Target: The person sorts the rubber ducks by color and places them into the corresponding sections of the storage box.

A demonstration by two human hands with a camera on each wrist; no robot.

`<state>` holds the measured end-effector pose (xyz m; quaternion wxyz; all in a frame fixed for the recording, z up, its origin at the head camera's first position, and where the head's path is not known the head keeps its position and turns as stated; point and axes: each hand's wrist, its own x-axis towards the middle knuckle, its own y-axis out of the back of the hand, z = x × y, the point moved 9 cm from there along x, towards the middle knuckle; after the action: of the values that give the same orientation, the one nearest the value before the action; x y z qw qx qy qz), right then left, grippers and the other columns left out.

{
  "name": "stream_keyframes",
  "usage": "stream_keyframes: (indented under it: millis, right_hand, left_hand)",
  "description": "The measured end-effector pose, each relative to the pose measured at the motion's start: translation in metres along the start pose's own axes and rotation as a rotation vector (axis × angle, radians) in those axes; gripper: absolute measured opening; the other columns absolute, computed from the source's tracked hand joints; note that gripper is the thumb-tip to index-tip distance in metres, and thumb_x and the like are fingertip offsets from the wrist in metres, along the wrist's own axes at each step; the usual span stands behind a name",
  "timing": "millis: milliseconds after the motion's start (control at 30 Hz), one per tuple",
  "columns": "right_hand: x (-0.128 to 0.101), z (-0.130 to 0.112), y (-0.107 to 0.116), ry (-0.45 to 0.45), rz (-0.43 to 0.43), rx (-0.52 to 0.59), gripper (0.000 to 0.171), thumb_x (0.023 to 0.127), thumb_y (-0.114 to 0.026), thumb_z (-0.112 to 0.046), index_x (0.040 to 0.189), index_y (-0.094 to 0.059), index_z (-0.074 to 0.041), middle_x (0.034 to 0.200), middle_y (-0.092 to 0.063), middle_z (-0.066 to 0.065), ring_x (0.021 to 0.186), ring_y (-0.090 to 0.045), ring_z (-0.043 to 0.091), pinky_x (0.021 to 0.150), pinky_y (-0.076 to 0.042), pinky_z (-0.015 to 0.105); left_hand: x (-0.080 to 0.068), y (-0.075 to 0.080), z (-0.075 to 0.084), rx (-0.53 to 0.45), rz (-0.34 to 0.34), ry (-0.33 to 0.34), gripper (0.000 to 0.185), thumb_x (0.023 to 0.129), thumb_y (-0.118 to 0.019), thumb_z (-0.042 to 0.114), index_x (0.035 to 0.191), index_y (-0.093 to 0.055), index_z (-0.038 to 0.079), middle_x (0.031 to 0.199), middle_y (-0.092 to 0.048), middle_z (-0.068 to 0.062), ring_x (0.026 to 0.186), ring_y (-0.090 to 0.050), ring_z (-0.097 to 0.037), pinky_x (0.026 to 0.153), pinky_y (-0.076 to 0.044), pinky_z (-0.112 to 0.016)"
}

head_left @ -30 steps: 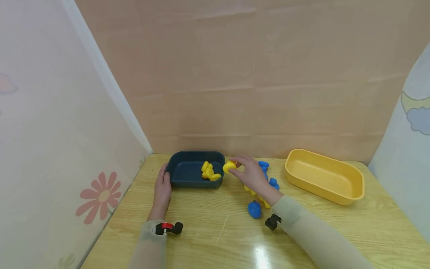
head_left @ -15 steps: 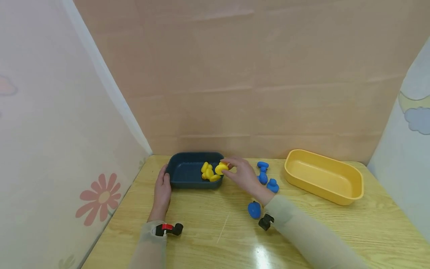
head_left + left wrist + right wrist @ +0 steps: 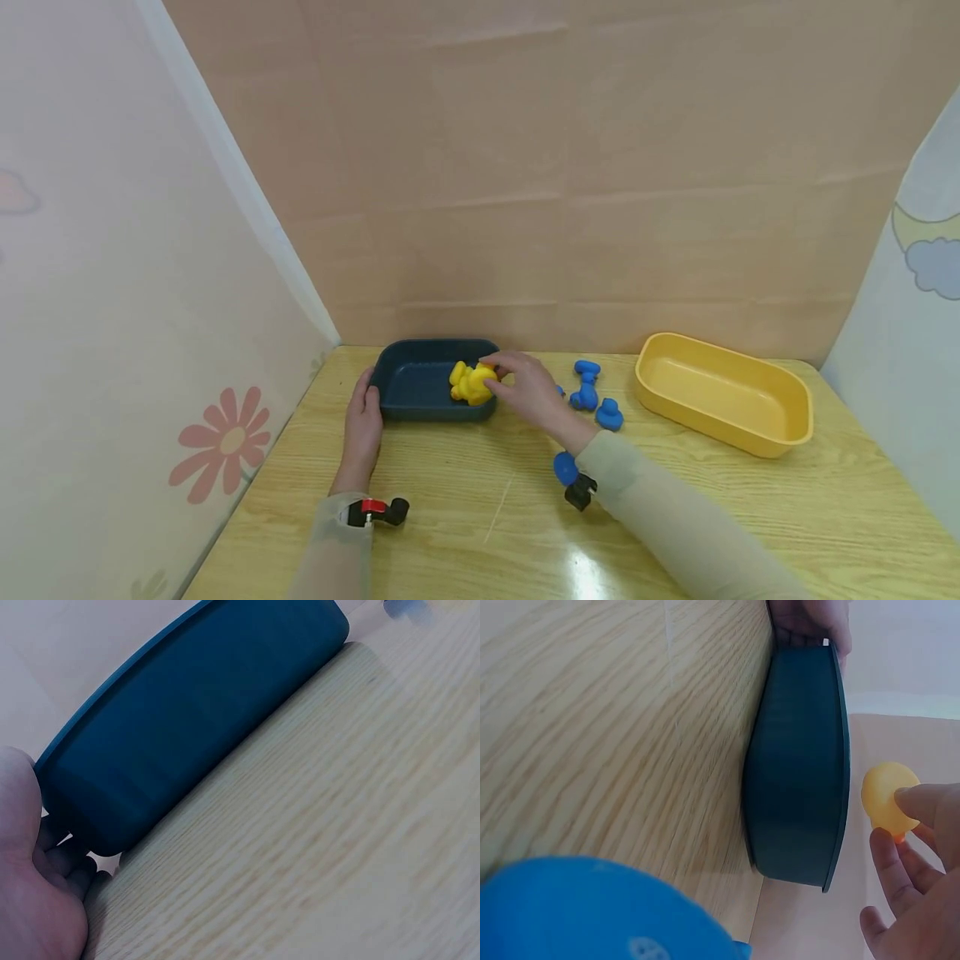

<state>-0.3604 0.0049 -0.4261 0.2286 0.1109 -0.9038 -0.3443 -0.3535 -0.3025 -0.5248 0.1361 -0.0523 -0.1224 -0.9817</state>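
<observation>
My right hand pinches a yellow rubber duck between thumb and fingers, over the right end of a dark blue tray. In the right wrist view the held duck shows above the tray's rim, its orange beak pointing down past the fingers. Other yellow ducks lie in the tray's right half, partly covered by the held one. My left hand grips the tray's left end. In the left wrist view its fingers curl against the end wall, with the thumb by the rim.
Several blue rubber ducks lie on the wooden table right of the tray. One blue duck looms close in the right wrist view. A yellow tray stands at the back right. A tan wall rises behind the table.
My right hand has carried the yellow duck leftward from beside the dark tray to above its right end. The left hand stays in place on the tray.
</observation>
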Motion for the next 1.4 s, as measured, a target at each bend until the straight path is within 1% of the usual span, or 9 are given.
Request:
stream_keyframes:
  millis: [133, 333, 400, 467, 533, 600, 967, 1267, 1400]
  right_hand:
    - [0.001, -0.002, -0.004, -0.024, -0.016, 0.006, 0.038, 0.104, -0.08, -0.014, 0.142, -0.075, -0.01, 0.137, -0.073, 0.008, 0.107, -0.072, 0.024, 0.089, -0.061, 0.045]
    - [-0.003, 0.002, -0.007, -0.069, -0.045, 0.028, 0.039, 0.106, -0.077, -0.016, 0.145, -0.073, -0.013, 0.125, -0.076, 0.01, 0.109, -0.073, 0.029, 0.07, -0.055, 0.04]
    - [-0.004, 0.003, -0.006, -0.066, -0.037, 0.022, 0.038, 0.107, -0.077, -0.016, 0.145, -0.073, -0.014, 0.122, -0.077, 0.008, 0.111, -0.072, 0.029, 0.076, -0.058, 0.043]
    - [-0.005, 0.005, -0.003, -0.062, -0.026, 0.017, 0.037, 0.107, -0.077, -0.017, 0.144, -0.074, -0.014, 0.122, -0.077, 0.007, 0.116, -0.071, 0.029, 0.089, -0.06, 0.048]
    - [-0.005, 0.006, -0.001, -0.058, -0.016, 0.012, 0.038, 0.107, -0.077, -0.018, 0.144, -0.074, -0.014, 0.125, -0.076, 0.007, 0.121, -0.069, 0.03, 0.103, -0.057, 0.054]
    - [-0.006, 0.008, 0.002, -0.057, -0.015, 0.009, 0.039, 0.106, -0.078, -0.019, 0.144, -0.074, -0.014, 0.128, -0.076, 0.008, 0.121, -0.07, 0.03, 0.108, -0.055, 0.056]
    - [-0.017, 0.023, 0.02, -0.077, -0.004, 0.006, 0.04, 0.107, -0.077, -0.021, 0.147, -0.072, -0.015, 0.136, -0.071, 0.011, 0.118, -0.072, 0.036, 0.094, -0.061, 0.054]
    - [-0.03, 0.03, 0.049, -0.071, 0.028, -0.011, 0.041, 0.105, -0.079, -0.017, 0.144, -0.073, -0.009, 0.14, -0.07, 0.011, 0.119, -0.071, 0.037, 0.101, -0.057, 0.059]
    - [-0.037, 0.033, 0.057, -0.064, 0.027, -0.026, 0.041, 0.105, -0.08, -0.019, 0.144, -0.073, -0.009, 0.139, -0.071, 0.01, 0.118, -0.071, 0.035, 0.098, -0.058, 0.061]
  left_hand:
    - [0.0, 0.0, -0.001, -0.004, -0.002, 0.0, 0.054, 0.122, -0.036, 0.025, 0.175, -0.034, 0.013, 0.18, -0.028, -0.012, 0.168, -0.019, -0.033, 0.135, -0.018, -0.054]
    - [-0.001, 0.0, -0.003, 0.001, 0.0, 0.011, 0.054, 0.122, -0.036, 0.025, 0.174, -0.034, 0.014, 0.18, -0.029, -0.012, 0.167, -0.02, -0.033, 0.135, -0.019, -0.054]
    - [-0.001, -0.001, -0.003, 0.002, -0.003, 0.012, 0.054, 0.122, -0.035, 0.026, 0.175, -0.034, 0.014, 0.18, -0.029, -0.012, 0.167, -0.02, -0.033, 0.135, -0.019, -0.054]
    - [0.0, -0.001, -0.002, 0.001, -0.003, 0.008, 0.054, 0.121, -0.035, 0.026, 0.175, -0.034, 0.014, 0.179, -0.029, -0.012, 0.167, -0.021, -0.034, 0.134, -0.019, -0.055]
    - [0.0, -0.001, -0.002, 0.004, -0.002, 0.002, 0.054, 0.121, -0.035, 0.025, 0.174, -0.034, 0.014, 0.179, -0.03, -0.012, 0.167, -0.021, -0.034, 0.134, -0.019, -0.055]
    - [-0.001, -0.001, -0.003, 0.011, 0.001, 0.002, 0.054, 0.121, -0.035, 0.024, 0.174, -0.036, 0.014, 0.179, -0.031, -0.011, 0.167, -0.022, -0.033, 0.134, -0.019, -0.054]
    - [-0.001, 0.0, -0.005, 0.032, 0.007, 0.002, 0.054, 0.121, -0.036, 0.026, 0.174, -0.035, 0.013, 0.179, -0.031, -0.011, 0.167, -0.022, -0.033, 0.134, -0.02, -0.054]
    - [0.003, 0.0, 0.002, 0.03, 0.012, -0.019, 0.054, 0.122, -0.036, 0.026, 0.174, -0.035, 0.012, 0.179, -0.031, -0.014, 0.167, -0.021, -0.035, 0.134, -0.019, -0.057]
    - [0.002, 0.0, 0.002, 0.024, 0.008, -0.01, 0.054, 0.122, -0.036, 0.025, 0.174, -0.035, 0.013, 0.179, -0.03, -0.012, 0.167, -0.021, -0.034, 0.134, -0.019, -0.056]
